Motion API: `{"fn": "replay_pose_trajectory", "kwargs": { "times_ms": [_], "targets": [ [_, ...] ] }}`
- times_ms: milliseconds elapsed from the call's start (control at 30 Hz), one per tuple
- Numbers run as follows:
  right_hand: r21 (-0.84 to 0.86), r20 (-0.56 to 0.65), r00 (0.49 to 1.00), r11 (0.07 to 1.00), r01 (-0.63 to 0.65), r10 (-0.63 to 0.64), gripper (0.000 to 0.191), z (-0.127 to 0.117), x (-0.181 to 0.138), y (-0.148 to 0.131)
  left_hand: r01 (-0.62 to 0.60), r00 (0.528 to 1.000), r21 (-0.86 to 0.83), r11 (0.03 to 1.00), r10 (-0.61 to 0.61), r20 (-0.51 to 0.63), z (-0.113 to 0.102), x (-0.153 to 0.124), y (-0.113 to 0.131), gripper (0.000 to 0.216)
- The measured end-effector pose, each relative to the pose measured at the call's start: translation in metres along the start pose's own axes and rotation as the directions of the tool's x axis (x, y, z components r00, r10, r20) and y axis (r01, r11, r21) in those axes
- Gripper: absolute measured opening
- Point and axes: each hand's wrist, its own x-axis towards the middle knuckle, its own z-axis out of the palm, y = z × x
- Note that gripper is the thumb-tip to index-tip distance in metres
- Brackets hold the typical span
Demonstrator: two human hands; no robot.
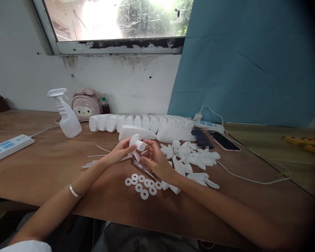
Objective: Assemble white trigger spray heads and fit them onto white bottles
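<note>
My left hand [118, 153] is closed round a white spray trigger head [135, 144], held a little above the wooden table [42, 164]. My right hand [155, 159] is beside it, fingers curled, with the fingertips touching the head's round collar. Under both hands lies a screwdriver [144, 170] with a clear handle. Several white ring washers [143, 184] are spread on the table just in front of it. A pile of loose white trigger heads [193, 157] lies to the right of my right hand.
A row of white bottles [139, 123] lies on its side behind the hands. An assembled spray bottle [67, 117] stands at the left by a pink bag [85, 106]. A power strip [6, 147] sits far left, a phone [227, 141] and cables to the right.
</note>
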Motion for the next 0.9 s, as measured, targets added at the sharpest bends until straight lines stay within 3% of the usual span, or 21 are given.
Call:
{"fn": "replay_pose_trajectory", "kwargs": {
  "times_ms": [67, 133, 233, 300, 400, 500, 633, 733, 800, 833, 900],
  "targets": [
    [-0.078, -0.048, 0.999, 0.997, -0.023, 0.019, 0.043, 0.000, -0.002, 0.008, 0.047, 0.989, -0.172, 0.984, -0.070, -0.130, -0.006, 0.005, -0.008, 0.030],
    [-0.285, -0.061, 0.998, 0.958, -0.017, -0.001, 0.033, -0.001, -0.005, 0.017, 0.106, 0.958, -0.328, 0.939, -0.185, -0.219, -0.010, 0.009, -0.014, 0.025],
    [-0.633, 0.115, 0.991, 0.763, 0.127, -0.069, 0.015, 0.002, -0.008, 0.030, 0.189, 0.937, -0.504, 0.843, -0.309, -0.165, -0.006, 0.008, -0.019, 0.019],
    [-0.720, 0.212, 0.973, 0.659, 0.216, -0.088, 0.010, 0.006, -0.008, 0.036, 0.251, 0.940, -0.539, 0.804, -0.334, -0.061, 0.002, 0.007, -0.023, 0.023],
    [-0.726, 0.246, 0.965, 0.642, 0.245, -0.091, 0.016, 0.009, -0.009, 0.038, 0.309, 0.932, -0.526, 0.793, -0.361, 0.003, 0.011, 0.005, -0.029, 0.027],
    [-0.730, 0.219, 0.973, 0.651, 0.211, -0.069, 0.020, 0.006, -0.008, 0.030, 0.263, 0.950, -0.556, 0.789, -0.311, 0.008, 0.012, 0.003, -0.030, 0.028],
    [-0.700, 0.100, 0.994, 0.707, 0.100, -0.041, 0.018, -0.011, -0.005, 0.013, 0.122, 0.988, -0.679, 0.724, -0.152, 0.016, 0.009, -0.004, -0.025, 0.020],
    [-0.638, -0.032, 0.994, 0.768, 0.059, -0.102, 0.011, -0.027, -0.005, -0.002, 0.108, 0.992, -0.691, 0.715, -0.122, 0.028, 0.011, -0.007, -0.022, 0.018],
    [-0.513, -0.137, 0.957, 0.845, 0.151, -0.254, 0.007, -0.035, -0.011, -0.009, 0.154, 0.985, -0.660, 0.736, -0.168, 0.042, 0.016, -0.007, -0.023, 0.020],
    [-0.452, -0.200, 0.914, 0.861, 0.235, -0.354, 0.007, -0.038, -0.016, -0.011, 0.179, 0.979, -0.638, 0.749, -0.200, 0.040, 0.019, -0.005, -0.024, 0.022],
    [-0.414, -0.263, 0.792, 0.806, 0.423, -0.551, 0.015, -0.041, -0.030, -0.012, 0.217, 0.967, -0.592, 0.777, -0.254, 0.021, 0.025, -0.001, -0.028, 0.029]
  ]
}}
